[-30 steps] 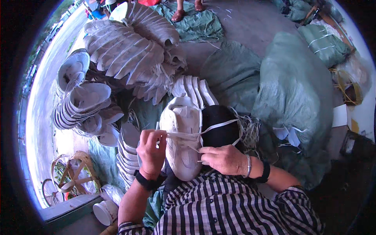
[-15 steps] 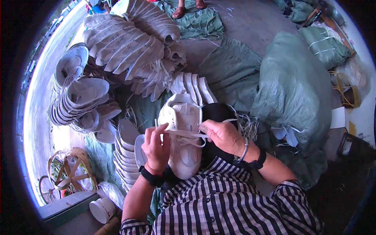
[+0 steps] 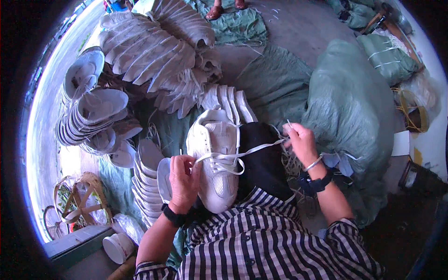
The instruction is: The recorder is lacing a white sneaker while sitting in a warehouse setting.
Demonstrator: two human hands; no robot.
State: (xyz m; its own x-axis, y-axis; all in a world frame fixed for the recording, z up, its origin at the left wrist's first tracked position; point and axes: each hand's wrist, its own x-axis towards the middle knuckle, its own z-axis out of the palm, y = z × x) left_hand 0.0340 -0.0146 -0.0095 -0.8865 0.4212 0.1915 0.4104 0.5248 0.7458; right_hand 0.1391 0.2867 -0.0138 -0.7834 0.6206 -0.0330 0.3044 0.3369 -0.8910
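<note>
- Shoe (image 3: 215,179), white: lying at the middle of the work in front of the striped shirt (image 3: 247,247), pointing its toe to six o'clock and its heel opening to twelve.
- Lace (image 3: 259,148), white: looping over the shoe's tongue, then stretching out toward three o'clock, just above black cloth (image 3: 262,168).
- Left hand (image 3: 183,179), at eight o'clock from the shoe: bending its fingers close beside the shoe's edge, gripping the lace narrowly, with a tip poking up above.
- Right hand (image 3: 301,142), between two and three o'clock, well apart from the shoe: pinching the lace near its far end, thumb and fingers closing tightly on it.
- Stack of white shoe parts (image 3: 147,186), between eight and nine o'clock: standing just beyond the left hand.
- Row of white uppers (image 3: 228,100), just past twelve: leaning near the heel.
- Big pile of uppers (image 3: 144,51), at eleven: fanning out in overlapping rows.
- Nested uppers (image 3: 100,107), at ten: curving in a stack.
- Green sack (image 3: 352,98), at two: bulging on the floor.
- White tub (image 3: 116,248), between seven and eight: lying tilted.
- Brown shoes (image 3: 214,12) on another person's feet, at twelve: resting on green sheeting.
</note>
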